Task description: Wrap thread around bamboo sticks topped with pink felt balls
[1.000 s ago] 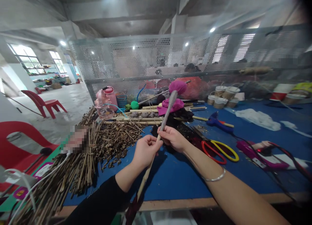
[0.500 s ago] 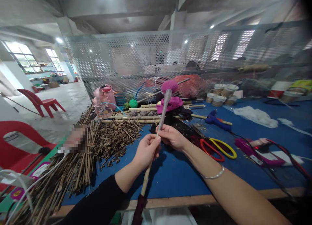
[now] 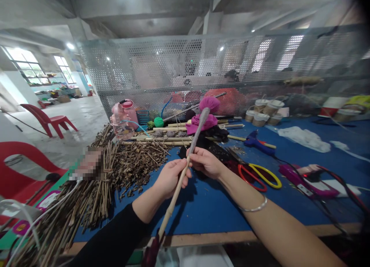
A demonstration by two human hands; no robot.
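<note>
A bamboo stick (image 3: 172, 203) slants up across the middle of the view. Its upper part is wrapped in grey and ends in a round magenta cloth head (image 3: 209, 104). Dark maroon material (image 3: 152, 251) covers the lower end, near the table's front edge. My left hand (image 3: 169, 179) is closed on the stick, thumb against the bare bamboo just below the grey part. Higher up, my right hand (image 3: 207, 163) pinches it where the grey wrapping meets the bamboo. Behind the stick lie a bunched magenta cloth (image 3: 208, 122) and black fabric (image 3: 206, 149).
Scissors (image 3: 258, 177) with red and yellow handles and a blue glue gun (image 3: 257, 143) lie right on the blue table (image 3: 219, 217). Dried twigs (image 3: 95, 197) pile up at left. A pink jug (image 3: 130, 114) and a perforated metal screen (image 3: 138, 66) stand behind.
The stick has tilted further right, its magenta head moving right and its lower end left. My left hand's fingers have loosened a little and show more bamboo. My right hand stays about in place.
</note>
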